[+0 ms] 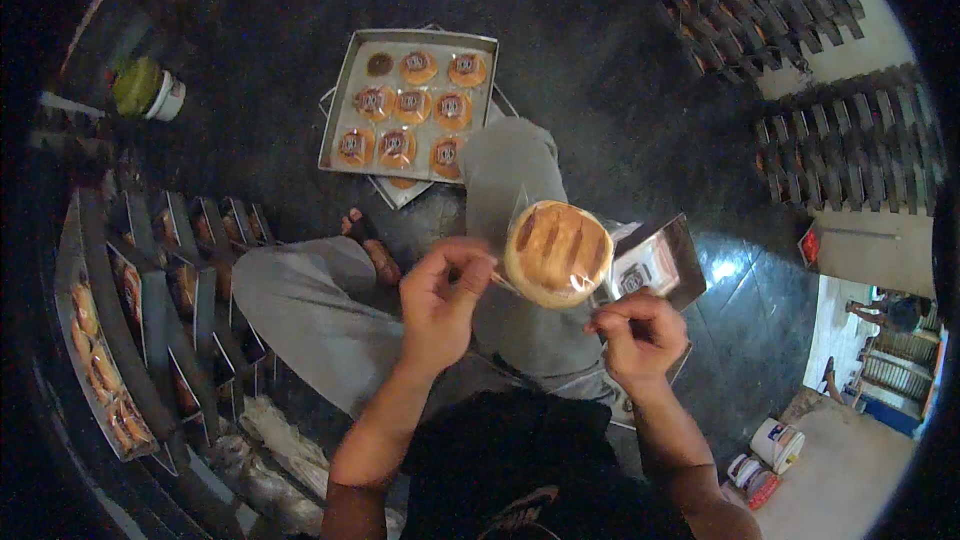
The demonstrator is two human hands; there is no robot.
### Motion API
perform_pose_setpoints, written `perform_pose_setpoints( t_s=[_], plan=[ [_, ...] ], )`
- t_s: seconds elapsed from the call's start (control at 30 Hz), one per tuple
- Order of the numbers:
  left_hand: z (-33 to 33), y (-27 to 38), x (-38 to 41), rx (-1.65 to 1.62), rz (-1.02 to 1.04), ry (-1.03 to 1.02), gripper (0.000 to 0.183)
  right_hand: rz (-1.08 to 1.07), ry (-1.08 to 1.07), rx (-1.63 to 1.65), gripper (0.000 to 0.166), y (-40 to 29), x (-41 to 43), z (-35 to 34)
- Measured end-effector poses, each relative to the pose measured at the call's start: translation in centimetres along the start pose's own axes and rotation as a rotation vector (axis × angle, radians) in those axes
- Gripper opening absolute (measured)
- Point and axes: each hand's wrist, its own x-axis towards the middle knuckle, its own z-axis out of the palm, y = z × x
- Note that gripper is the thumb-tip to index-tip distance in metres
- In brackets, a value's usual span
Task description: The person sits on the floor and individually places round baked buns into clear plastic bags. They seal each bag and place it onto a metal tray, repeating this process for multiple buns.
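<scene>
A round striped bun (559, 253) in clear plastic wrap hangs between my two hands, above my lap. My left hand (448, 300) pinches the wrap at the bun's left side with thumb and finger. My right hand (641, 334) pinches it at the lower right. Beyond my knee, a square metal tray (335, 101) holds rows of wrapped buns with printed marks and one small dark round item; it rests askew on another tray (397, 199). Right of the bun, an open box (688, 259) holds printed plastic packets (646, 268), partly hidden by my right hand.
Stacked trays of wrapped buns (172, 300) stand close at the left. More tray stacks (847, 142) are at the far right. White tubs (776, 444) sit at the lower right, and a green item with a white bucket (169, 96) at the upper left. A person's legs (866, 309) show far right.
</scene>
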Motion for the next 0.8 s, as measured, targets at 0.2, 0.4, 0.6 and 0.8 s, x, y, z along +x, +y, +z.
perform_pose_setpoints(
  t_s=[0.2,0.4,0.6,0.8],
  plan=[
    [0.9,-8.3,-2.9,0.088,-0.259,0.143,0.016,0.557,0.015,0.169,0.032,1.9,-5.6,3.5],
    [-4.4,-4.6,3.9,-0.344,-0.06,0.369,0.033,0.111,-0.303,0.22,0.061,1.1,2.3,13.5],
    [-16.2,-1.0,11.8,0.059,0.111,0.486,0.033,-0.363,-0.508,-0.217,0.07,11.6,15.9,30.1],
    [-19.6,-1.7,14.8,-0.072,-0.122,0.507,0.035,-0.336,-0.471,-0.559,0.071,18.9,18.8,38.3]
  ],
)
